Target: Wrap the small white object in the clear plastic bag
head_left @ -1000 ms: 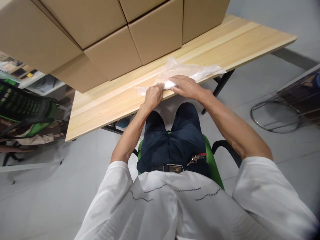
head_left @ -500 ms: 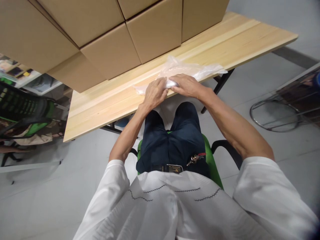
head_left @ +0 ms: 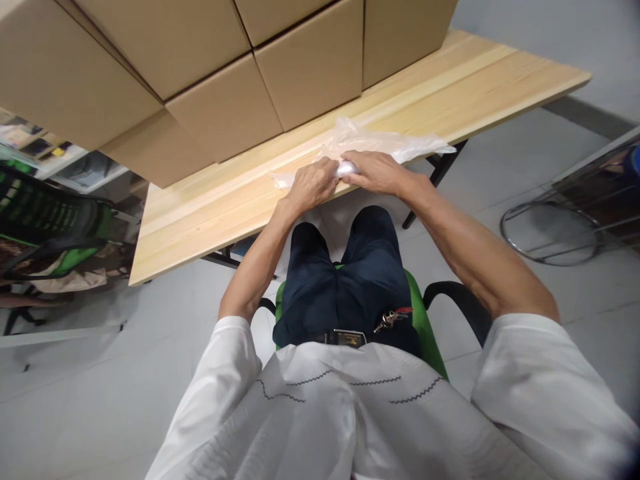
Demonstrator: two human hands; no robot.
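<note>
A crumpled clear plastic bag (head_left: pixel 380 141) lies near the front edge of a light wooden table (head_left: pixel 500 87). My left hand (head_left: pixel 313 185) and my right hand (head_left: pixel 376 171) meet on its near end, both gripping a small whitish rolled part (head_left: pixel 347 169) of the bag between them. The rest of the plastic spreads to the right behind my right hand, and a strip pokes out to the left of my left hand.
Several brown cardboard boxes (head_left: pixel 225 80) are stacked along the back of the table. I sit on a green chair (head_left: pixel 425 320). Another green chair (head_left: pixel 50 227) stands at the left, a metal ring stand (head_left: pixel 555 233) at the right on the grey floor.
My left hand has slid right along the bag until it meets my right hand. The visible whitish part between them has grown smaller.
</note>
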